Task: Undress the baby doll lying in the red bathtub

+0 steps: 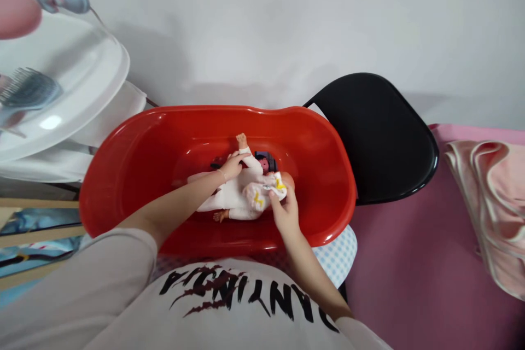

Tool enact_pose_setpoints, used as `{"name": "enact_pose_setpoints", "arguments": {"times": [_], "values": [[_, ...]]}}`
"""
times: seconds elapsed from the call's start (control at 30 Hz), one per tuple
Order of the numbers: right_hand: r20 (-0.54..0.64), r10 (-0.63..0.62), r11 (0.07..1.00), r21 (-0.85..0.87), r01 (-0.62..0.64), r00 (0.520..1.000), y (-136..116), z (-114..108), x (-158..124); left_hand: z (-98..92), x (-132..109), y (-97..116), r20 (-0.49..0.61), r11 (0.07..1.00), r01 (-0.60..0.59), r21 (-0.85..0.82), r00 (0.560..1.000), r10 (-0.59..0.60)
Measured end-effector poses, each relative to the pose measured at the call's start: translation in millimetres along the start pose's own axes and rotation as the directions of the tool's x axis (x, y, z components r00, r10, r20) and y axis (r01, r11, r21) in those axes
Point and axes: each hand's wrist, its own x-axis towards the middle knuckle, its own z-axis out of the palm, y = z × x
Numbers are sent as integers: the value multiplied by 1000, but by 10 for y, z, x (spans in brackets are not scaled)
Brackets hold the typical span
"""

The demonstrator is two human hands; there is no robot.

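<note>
A baby doll (240,197) in a pale pink suit lies on its back inside a red plastic tub (135,153). My left hand (233,165) is closed round the doll's raised arm, whose small hand sticks up. My right hand (285,209) pinches the white cloth with yellow marks (268,192) at the doll's chest, beside its head. A dark object (266,156) lies on the tub floor behind the doll; I cannot make out what it is.
A black chair (381,131) stands behind the tub at the right. A pink surface (414,279) with a folded pink towel (492,208) lies at the right. White round trays (77,82) with a brush (27,90) sit at the left. A white wall is behind.
</note>
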Motion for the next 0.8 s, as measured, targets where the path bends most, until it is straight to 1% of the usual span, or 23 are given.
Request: {"name": "enact_pose_setpoints", "arguments": {"times": [0.07,0.1,0.13,0.17,0.23,0.3,0.33,0.47,0.57,0.63,0.67,0.73,0.8], "values": [[-30,-167,980,-112,163,985,-78,30,200,26,-113,-10,37,989,-100,110,995,97],[-16,-221,958,-189,214,975,-112,61,305,49,-166,-4,70,969,-167,181,985,157],[12,-234,936,-268,229,972,-140,103,405,75,-216,6,107,940,-231,251,972,211],[60,-202,913,-350,210,977,-164,151,494,103,-261,18,144,905,-285,315,957,251],[155,-50,855,-504,123,987,-204,251,624,152,-337,40,197,853,-342,395,938,285],[218,102,776,-628,59,970,-234,331,683,177,-400,53,226,820,-369,436,928,297],[235,150,736,-676,51,960,-245,357,692,179,-427,57,248,797,-391,460,918,308],[241,258,564,-824,57,936,-253,383,685,164,-497,57,319,726,-463,509,885,340],[223,304,464,-884,61,926,-216,377,697,199,-497,34,316,756,-443,481,893,321],[215,319,443,-895,55,923,-181,377,710,248,-478,2,318,788,-427,444,897,307],[218,323,450,-891,53,921,-163,378,714,273,-468,-16,320,799,-424,427,897,305],[267,307,499,-863,84,914,-125,379,716,312,-458,-46,322,811,-423,403,895,307],[350,267,563,-813,150,898,-88,383,712,323,-472,-49,311,819,-412,398,901,302]]}}
